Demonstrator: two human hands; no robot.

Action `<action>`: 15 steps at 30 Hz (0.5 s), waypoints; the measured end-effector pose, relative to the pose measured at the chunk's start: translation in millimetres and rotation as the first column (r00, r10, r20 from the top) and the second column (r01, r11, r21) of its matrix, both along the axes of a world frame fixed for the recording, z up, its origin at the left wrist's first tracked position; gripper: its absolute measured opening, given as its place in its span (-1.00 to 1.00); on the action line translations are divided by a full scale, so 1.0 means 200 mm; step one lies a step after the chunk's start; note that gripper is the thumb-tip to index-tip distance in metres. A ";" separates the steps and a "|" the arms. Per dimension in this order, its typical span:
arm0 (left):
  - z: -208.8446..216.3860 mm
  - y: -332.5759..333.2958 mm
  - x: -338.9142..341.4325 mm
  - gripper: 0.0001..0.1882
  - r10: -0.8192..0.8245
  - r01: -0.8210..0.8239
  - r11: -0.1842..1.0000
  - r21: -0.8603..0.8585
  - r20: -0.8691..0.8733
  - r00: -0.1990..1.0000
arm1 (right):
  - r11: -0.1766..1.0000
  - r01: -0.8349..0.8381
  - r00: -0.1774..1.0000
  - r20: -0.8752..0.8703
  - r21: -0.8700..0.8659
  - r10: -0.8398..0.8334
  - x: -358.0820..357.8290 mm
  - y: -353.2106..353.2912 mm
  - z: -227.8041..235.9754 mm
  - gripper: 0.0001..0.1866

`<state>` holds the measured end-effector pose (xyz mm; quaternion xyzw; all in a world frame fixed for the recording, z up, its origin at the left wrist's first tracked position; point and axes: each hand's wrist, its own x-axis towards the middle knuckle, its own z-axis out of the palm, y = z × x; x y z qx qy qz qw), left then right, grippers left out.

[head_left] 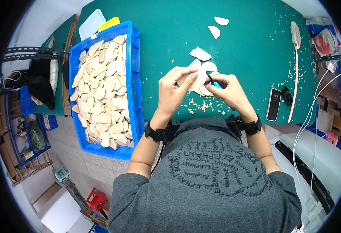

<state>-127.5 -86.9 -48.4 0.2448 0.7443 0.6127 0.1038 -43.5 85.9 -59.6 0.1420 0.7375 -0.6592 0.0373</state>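
My left hand [175,86] pinches a thin cream half-round pad [197,80] between thumb and fingers, just above the green table. In my right hand [229,90] are small blue-handled nippers [216,84]; their dark jaws are at the pad's right edge. Whether the jaws are apart or together is too small to tell. Several similar pads lie under and just beyond my hands, one of them a whitish pad [200,54]. Small cream trimmings [203,106] are scattered on the table between my hands and my body.
A blue crate [136,89] heaped with cream pads stands on my left. Two loose pads lie at the far side of the green table [252,42]. On the right are a phone [273,105], a small black object [286,95] and a long pink-handled brush [296,70].
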 end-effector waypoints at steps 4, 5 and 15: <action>0.01 0.00 0.01 -0.84 0.006 -0.007 1.000 -0.020 -0.079 0.997 | 1.000 0.003 0.999 -0.039 0.029 -0.002 0.01 0.00 -0.03 -0.79; 0.01 0.01 0.01 -0.84 0.005 -0.007 1.000 -0.017 -0.087 0.996 | 0.999 -0.001 0.999 -0.050 0.045 0.003 0.01 0.00 -0.03 -0.79; -0.01 -0.05 -0.01 -0.84 0.100 -0.101 0.995 -0.015 -0.035 0.994 | 0.995 0.071 0.993 0.102 -0.077 -0.063 -0.01 0.00 0.05 -0.85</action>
